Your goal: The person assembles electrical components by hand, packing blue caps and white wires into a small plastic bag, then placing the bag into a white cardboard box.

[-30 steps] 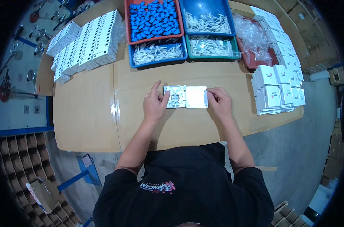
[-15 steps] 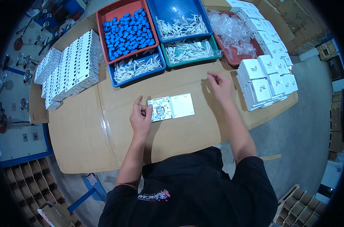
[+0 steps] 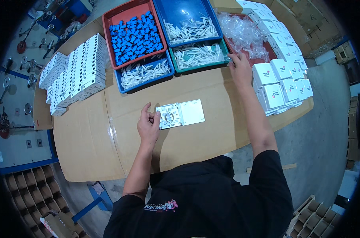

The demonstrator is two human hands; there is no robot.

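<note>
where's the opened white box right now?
Head view: the opened white box lies flat mid-table on the cardboard, just below the blue tray. The left hand touches its left end; the right hand is away by the green tray.

Left hand [image 3: 148, 126]: near centre, palm down, fingers loosely curled, forearm bent in from near edge. Right hand [image 3: 240, 68]: arm stretched far right, index finger extended, other fingers curled.
</note>
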